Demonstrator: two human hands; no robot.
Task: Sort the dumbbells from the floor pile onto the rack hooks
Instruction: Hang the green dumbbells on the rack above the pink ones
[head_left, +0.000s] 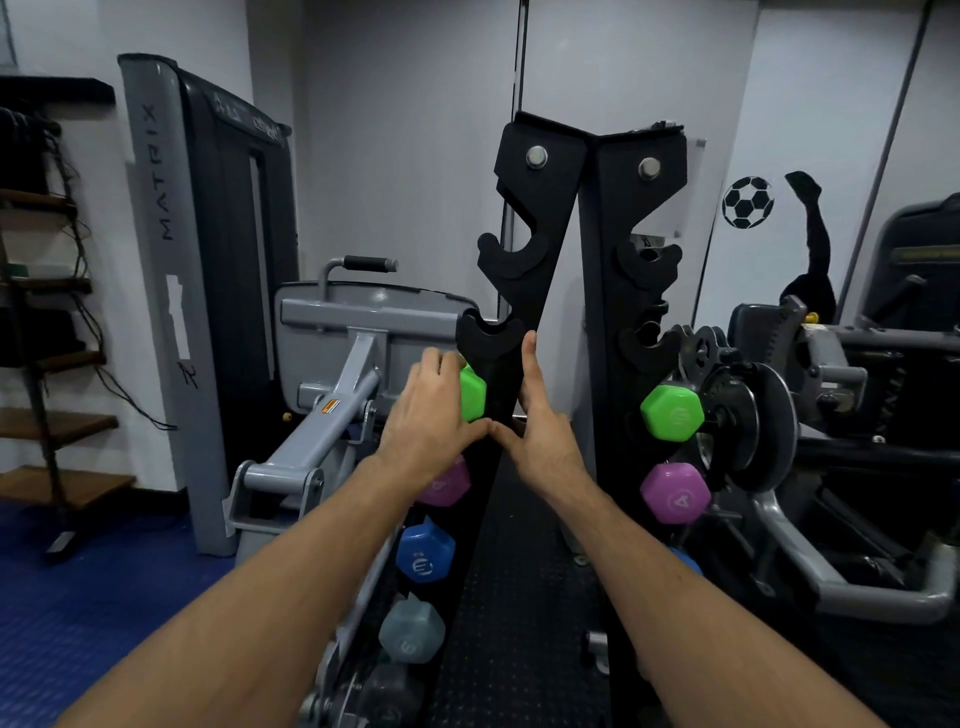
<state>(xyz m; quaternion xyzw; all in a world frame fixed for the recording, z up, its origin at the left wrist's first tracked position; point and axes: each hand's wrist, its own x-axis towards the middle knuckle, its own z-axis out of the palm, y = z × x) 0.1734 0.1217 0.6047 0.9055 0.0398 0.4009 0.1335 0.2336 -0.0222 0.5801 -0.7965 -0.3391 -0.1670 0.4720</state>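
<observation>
A gym corner with white walls and blue flooring. The left hand (431, 410) cups the bright green hexagonal dumbbell (471, 395), seated on the black steel rack (524, 218); the right hand (540, 426) lies open against the upright. Lower hooks look filled, upper hooks (511, 254) empty; the pile is unseen.

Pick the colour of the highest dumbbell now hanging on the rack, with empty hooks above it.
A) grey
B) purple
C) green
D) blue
C: the green dumbbell sits highest on the rack, above the purple dumbbell; the upper hooks are empty.
</observation>
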